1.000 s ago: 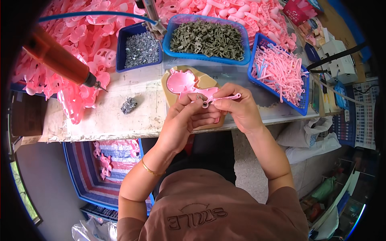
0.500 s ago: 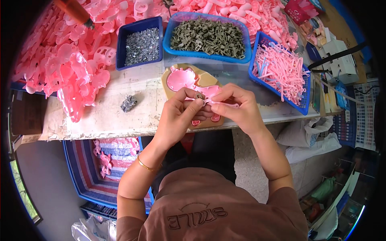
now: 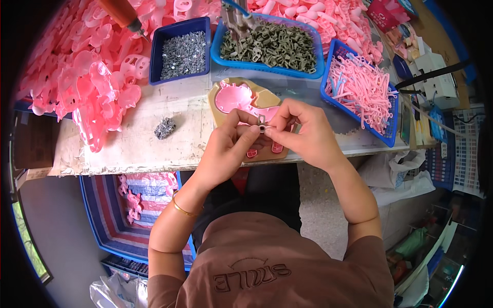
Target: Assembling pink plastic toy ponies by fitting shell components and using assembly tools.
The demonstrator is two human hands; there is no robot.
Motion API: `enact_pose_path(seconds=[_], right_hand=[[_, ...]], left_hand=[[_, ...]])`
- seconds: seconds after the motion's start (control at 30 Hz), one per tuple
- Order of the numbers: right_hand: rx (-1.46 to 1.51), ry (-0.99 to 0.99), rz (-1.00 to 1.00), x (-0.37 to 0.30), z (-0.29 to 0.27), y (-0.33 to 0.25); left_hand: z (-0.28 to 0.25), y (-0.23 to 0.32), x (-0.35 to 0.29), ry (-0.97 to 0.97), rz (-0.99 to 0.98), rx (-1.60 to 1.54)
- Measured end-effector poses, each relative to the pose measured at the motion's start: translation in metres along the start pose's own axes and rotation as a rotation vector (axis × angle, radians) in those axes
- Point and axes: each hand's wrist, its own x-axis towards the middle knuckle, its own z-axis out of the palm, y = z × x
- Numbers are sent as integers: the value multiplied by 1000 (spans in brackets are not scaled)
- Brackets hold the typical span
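Note:
Over the tan holding block (image 3: 218, 119), my left hand (image 3: 226, 146) and my right hand (image 3: 308, 136) meet with thumbs and fingertips pinched. Between them is a small olive-grey clip (image 3: 262, 119) with a dark round hole; both hands grip it. Whether a pink strip is still held with it is hidden by my fingers. A pink plastic shell (image 3: 231, 97) lies in the recess of the block, just beyond my fingers. Small pink pieces (image 3: 277, 147) sit in the block's near side, under my hands.
A dark blue tray (image 3: 153, 64) of metal bits, a light blue tray (image 3: 215, 57) of clips and a blue basket (image 3: 393, 123) of pink strips stand behind. Pink parts (image 3: 97, 92) pile at left. An orange tool (image 3: 119, 11) and metal fixture (image 3: 239, 23) hang above.
My fingertips have turned the clip, so its hole now shows. The pink strip seen between my hands no longer shows. The overhead metal fixture has come further into view.

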Motion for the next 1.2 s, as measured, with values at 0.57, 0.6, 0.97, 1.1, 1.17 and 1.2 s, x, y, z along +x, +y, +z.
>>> enact_pose_path(seconds=[0.57, 0.6, 0.97, 1.1, 1.17, 1.2], right_hand=[[266, -124, 142, 6, -6, -7], [264, -128, 141, 7, -7, -3], [170, -170, 74, 27, -5, 11], [70, -190, 127, 34, -7, 11], [-92, -238, 44, 37, 0, 11], [-91, -239, 46, 39, 3, 7]], left_hand=[[-7, -2, 0, -48, -24, -129], [-6, -3, 0, -42, -60, -141], [-20, 0, 0, 166, -8, 23], [-39, 12, -8, 398, 246, 490], [-45, 9, -10, 366, 373, 695], [-47, 8, -10, 305, 425, 792]])
